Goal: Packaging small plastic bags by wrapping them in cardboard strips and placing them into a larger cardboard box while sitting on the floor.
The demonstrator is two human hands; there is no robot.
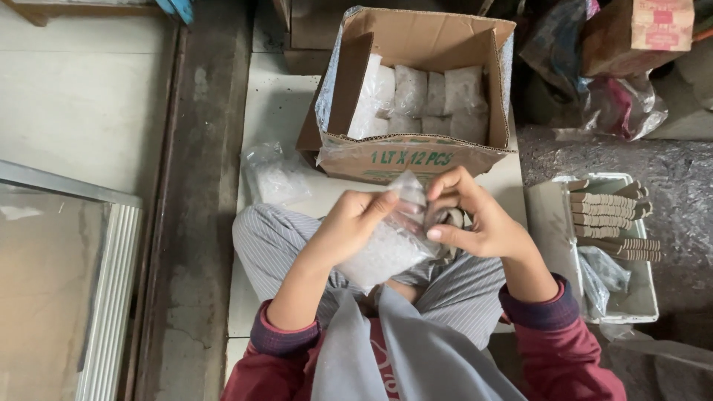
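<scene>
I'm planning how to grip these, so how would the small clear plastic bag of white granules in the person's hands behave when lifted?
The small clear plastic bag of white granules would probably be floppy: it sags below the left hand and right hand pinching its top. The filled belly suggests moderate weight for its size. The glossy film may be slippery, so a pinch at the neck seems safer.

The tiled floor (pixel 278 111) carries an open cardboard box (pixel 416 152), a clear bag (pixel 273 174) just beside its left corner, and a white tray (pixel 631 297) at right.
</scene>
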